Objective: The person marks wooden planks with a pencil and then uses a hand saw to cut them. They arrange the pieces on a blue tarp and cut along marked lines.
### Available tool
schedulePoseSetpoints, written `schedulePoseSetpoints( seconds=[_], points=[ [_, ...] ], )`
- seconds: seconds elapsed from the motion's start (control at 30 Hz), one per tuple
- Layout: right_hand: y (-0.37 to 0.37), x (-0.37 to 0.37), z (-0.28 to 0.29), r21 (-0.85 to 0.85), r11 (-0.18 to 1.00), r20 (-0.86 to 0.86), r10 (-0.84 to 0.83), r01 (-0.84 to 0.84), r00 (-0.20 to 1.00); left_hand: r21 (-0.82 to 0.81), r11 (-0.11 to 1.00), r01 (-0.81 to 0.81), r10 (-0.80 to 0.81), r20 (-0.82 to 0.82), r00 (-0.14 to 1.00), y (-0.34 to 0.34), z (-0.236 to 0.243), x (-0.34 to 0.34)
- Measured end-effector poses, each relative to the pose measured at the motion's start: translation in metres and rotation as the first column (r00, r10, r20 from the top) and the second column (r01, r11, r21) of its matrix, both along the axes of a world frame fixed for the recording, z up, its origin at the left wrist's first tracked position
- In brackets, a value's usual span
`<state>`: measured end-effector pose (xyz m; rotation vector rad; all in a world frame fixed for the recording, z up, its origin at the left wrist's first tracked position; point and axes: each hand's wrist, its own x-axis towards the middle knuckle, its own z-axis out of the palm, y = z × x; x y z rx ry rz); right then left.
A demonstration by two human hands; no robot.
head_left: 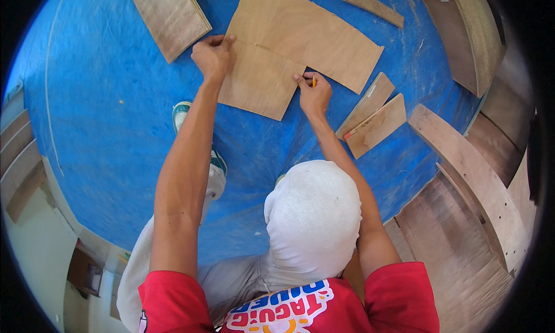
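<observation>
A smaller square plywood piece (260,84) lies on the blue sheet, its far edge along or over a larger plywood panel (312,30); I cannot tell which. My left hand (212,57) grips the left edge of the smaller piece near its far corner, thumb on top. At its right edge is my right hand (315,94), fingers curled around a thin yellow stick that looks like a pencil (314,81). The right thumb tip touches the edge of the smaller piece, beside the notch where the two plywood pieces meet.
Stacked plywood boards (170,21) lie at the far left. Two small offcuts (378,125) rest right of my right hand, a thin red-tipped stick along them. A narrow strip (373,6) lies far right. Curved wooden panels (468,154) line the right side. My bent knee (312,217) rises between my arms.
</observation>
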<state>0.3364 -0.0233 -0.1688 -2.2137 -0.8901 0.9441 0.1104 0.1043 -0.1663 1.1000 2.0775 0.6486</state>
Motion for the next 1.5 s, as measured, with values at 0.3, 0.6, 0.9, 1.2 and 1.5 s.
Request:
schedulePoseSetpoints(
  seconds=[0.3,0.6,0.9,1.2,1.5],
  points=[
    [0.004,0.006,0.007,-0.076,0.996,-0.020,0.055,-0.056,0.998,0.150,0.984,0.096,-0.080,-0.111,0.991,-0.022,-0.009,-0.023],
    [0.002,0.009,0.005,-0.054,0.997,-0.078,0.048,-0.052,0.996,0.108,0.824,-0.556,0.518,0.253,0.817,0.015,-0.015,-0.149],
    [0.003,0.010,0.008,-0.044,0.996,-0.080,0.073,-0.077,0.994,-0.156,0.943,-0.295,0.314,0.114,0.943,0.092,-0.015,-0.128],
    [0.001,0.010,0.008,-0.006,0.998,-0.114,0.062,-0.063,0.992,0.052,0.909,-0.414,0.396,0.211,0.894,0.053,0.022,-0.151],
    [0.000,0.013,0.002,-0.024,0.997,-0.116,0.074,-0.077,0.991,0.115,0.988,0.107,-0.116,0.072,0.991,-0.060,0.069,-0.059]
  ],
)
